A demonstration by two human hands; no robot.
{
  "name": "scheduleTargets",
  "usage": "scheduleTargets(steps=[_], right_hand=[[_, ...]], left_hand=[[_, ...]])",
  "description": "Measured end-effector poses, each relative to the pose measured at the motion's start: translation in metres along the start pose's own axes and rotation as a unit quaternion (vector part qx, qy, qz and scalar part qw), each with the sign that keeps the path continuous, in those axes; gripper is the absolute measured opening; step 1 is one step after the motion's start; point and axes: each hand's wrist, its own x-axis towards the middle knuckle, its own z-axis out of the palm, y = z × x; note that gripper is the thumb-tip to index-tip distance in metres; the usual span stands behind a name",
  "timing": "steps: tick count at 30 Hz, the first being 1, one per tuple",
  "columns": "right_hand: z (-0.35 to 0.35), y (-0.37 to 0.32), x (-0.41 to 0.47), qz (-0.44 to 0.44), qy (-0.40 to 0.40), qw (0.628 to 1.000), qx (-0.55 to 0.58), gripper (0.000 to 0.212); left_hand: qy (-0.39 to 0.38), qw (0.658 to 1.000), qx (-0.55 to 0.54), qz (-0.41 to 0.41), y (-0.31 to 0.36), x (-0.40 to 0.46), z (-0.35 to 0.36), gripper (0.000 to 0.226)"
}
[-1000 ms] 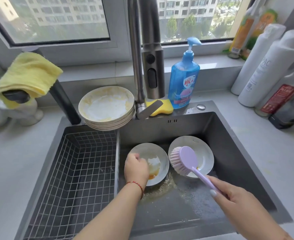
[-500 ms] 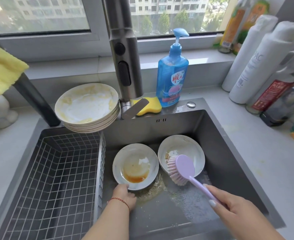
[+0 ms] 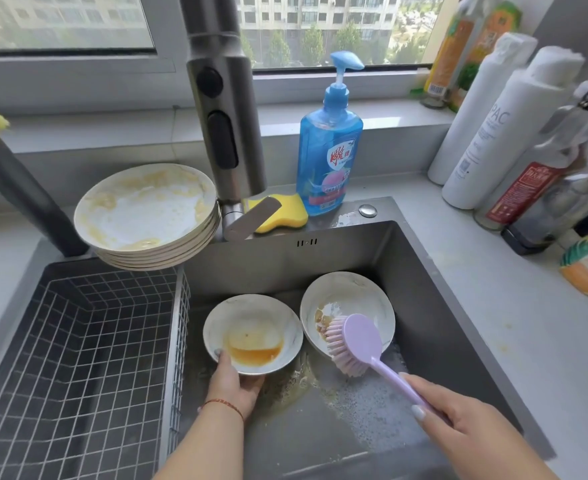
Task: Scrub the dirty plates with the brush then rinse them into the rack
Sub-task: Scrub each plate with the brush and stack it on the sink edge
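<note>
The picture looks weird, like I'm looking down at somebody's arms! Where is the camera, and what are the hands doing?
The camera sits on a person's head and looks down, so you see their own two arms. No machine here. The left hand holds the near rim of a small plate with orange sauce. The right hand has a grip on a purple brush, whose bristles touch a second plate. Both plates sit in the sink. More dirty plates are stacked behind the wire rack, near blue soap.
</note>
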Motion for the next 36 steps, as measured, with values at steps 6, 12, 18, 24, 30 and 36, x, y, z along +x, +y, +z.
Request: scheduleTargets(steps=[6, 12, 18, 24, 30, 36], right_hand=[[-0.002, -0.008, -0.005, 0.012, -0.001, 1.000, 0.010, 0.044], [-0.002, -0.014, -0.005, 0.004, -0.077, 0.996, 0.036, 0.052], [0.002, -0.027, -0.001, -0.009, -0.121, 0.987, 0.107, 0.058], [0.010, -0.056, 0.002, -0.043, -0.127, 0.986, 0.094, 0.037], [0.015, -0.075, 0.012, -0.115, -0.063, 0.977, -0.169, 0.055], [0.013, -0.069, -0.008, -0.111, -0.168, 0.954, -0.220, 0.039]], left_hand=[[-0.031, 0.999, 0.022, 0.006, 0.003, -0.003, -0.001, 0.056], [-0.053, 0.998, 0.016, 0.018, 0.008, -0.033, 0.001, 0.059], [-0.122, 0.989, 0.075, 0.022, 0.007, -0.087, 0.002, 0.053], [-0.186, 0.973, 0.129, 0.037, 0.007, -0.136, -0.004, 0.053], [-0.203, 0.959, 0.192, 0.052, 0.008, -0.155, -0.017, 0.058], [-0.220, 0.950, 0.204, 0.087, 0.019, -0.154, -0.025, 0.066]])
